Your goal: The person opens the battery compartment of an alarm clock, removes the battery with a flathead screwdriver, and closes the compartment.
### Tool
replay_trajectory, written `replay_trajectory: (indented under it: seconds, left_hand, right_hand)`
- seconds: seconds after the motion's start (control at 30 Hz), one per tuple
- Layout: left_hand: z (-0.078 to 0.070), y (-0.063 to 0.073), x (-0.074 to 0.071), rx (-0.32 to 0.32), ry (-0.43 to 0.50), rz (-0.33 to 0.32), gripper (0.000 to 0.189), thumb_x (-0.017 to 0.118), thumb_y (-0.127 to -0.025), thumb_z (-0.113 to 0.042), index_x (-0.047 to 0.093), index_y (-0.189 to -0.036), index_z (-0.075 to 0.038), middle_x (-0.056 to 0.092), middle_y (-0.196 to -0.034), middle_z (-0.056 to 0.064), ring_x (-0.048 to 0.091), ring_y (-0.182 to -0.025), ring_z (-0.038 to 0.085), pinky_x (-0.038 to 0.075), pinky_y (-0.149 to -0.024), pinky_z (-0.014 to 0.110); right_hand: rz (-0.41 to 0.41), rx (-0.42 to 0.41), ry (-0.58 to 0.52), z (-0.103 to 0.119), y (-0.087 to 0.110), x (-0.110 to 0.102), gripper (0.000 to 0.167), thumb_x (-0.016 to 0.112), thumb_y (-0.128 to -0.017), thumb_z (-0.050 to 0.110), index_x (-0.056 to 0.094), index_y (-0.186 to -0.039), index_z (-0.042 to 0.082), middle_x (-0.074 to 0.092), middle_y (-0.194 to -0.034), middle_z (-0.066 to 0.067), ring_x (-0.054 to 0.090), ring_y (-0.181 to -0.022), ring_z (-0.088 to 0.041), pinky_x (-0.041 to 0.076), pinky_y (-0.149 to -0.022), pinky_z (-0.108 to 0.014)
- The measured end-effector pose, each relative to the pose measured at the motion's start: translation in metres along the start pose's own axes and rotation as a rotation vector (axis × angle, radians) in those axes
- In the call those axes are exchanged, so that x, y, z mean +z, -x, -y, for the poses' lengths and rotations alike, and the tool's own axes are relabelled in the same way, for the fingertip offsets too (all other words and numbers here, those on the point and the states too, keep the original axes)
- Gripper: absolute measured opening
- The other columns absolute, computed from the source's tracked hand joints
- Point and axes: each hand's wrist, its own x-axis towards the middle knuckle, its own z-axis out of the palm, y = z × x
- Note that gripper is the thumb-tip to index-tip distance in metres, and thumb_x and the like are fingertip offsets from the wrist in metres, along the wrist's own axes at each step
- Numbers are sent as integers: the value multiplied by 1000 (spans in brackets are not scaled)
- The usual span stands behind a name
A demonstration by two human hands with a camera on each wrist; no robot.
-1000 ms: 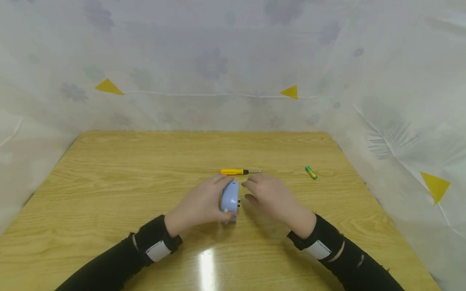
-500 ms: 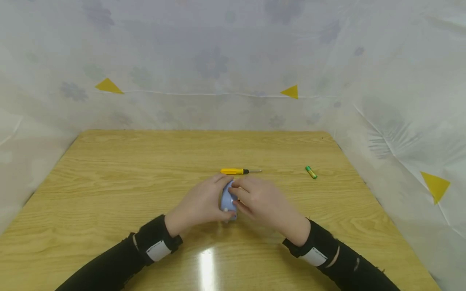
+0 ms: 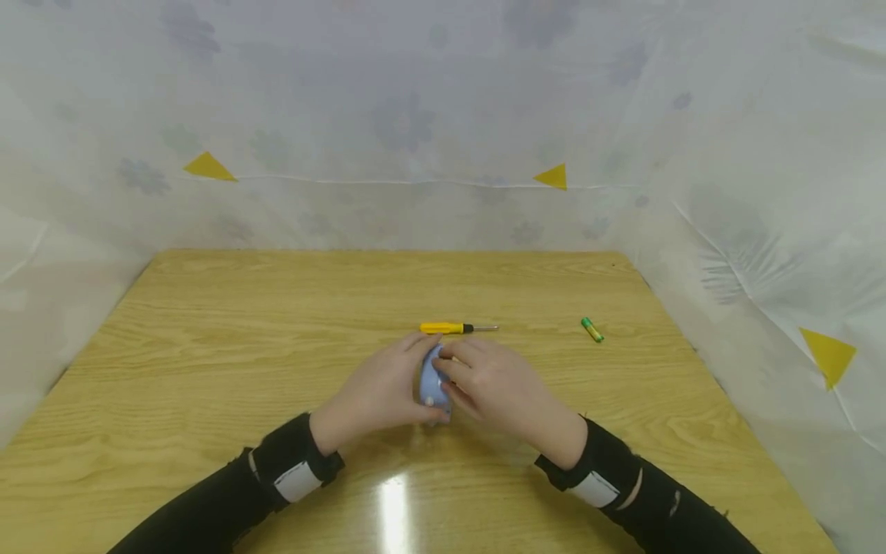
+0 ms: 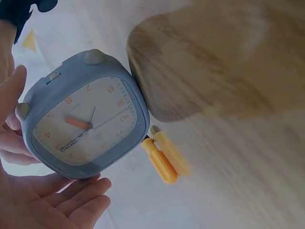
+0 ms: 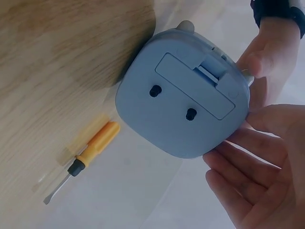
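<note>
A blue alarm clock [image 3: 434, 377] stands on edge between both hands, its white dial turned left and its back right. In the left wrist view, the clock [image 4: 86, 117] shows its numerals inverted. My left hand [image 3: 377, 388] holds it, thumb by the small foot nearest me and fingers at the far end. My right hand [image 3: 501, 385] has its fingertips against the clock's right side. In the right wrist view, the clock [image 5: 186, 95] shows a battery cover [image 5: 195, 86] in place and two black knobs; the right hand's loosely extended fingers touch its edge.
A yellow-handled screwdriver [image 3: 446, 328] lies just beyond the clock, its shaft pointing right. A green battery [image 3: 592, 330] rests farther right on the wooden table [image 3: 277, 300]. Pale flowered sheeting [image 3: 408, 115] with yellow triangles surrounds the table.
The right hand has moved left from beside the clock until its fingertips reach it, covering the two knobs in the head view. The left hand keeps its hold almost unmoved.
</note>
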Motion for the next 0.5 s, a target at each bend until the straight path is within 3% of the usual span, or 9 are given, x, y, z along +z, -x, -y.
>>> replay_trajectory:
  seconds: [0.27, 0.5]
  left_hand:
    - [11, 7, -1, -95, 33, 57, 121, 100, -70, -46, 38, -161, 2, 47, -164, 22, 51, -149, 38, 46, -123, 54]
    - [26, 7, 2, -174, 38, 191, 129, 101, -66, -48, 34, -161, 9, 44, -163, 29, 48, -149, 43, 42, -125, 54]
  right_hand:
    - [5, 11, -24, 0, -1, 0, 26, 85, -91, 18, 80, -114, 6, 76, -110, -6, 74, -103, -22, 65, -88, -30]
    - [3, 1, -12, 0, -2, -1, 25, 84, -92, 18, 81, -114, 7, 76, -110, -6, 74, -102, -22, 65, -89, -31]
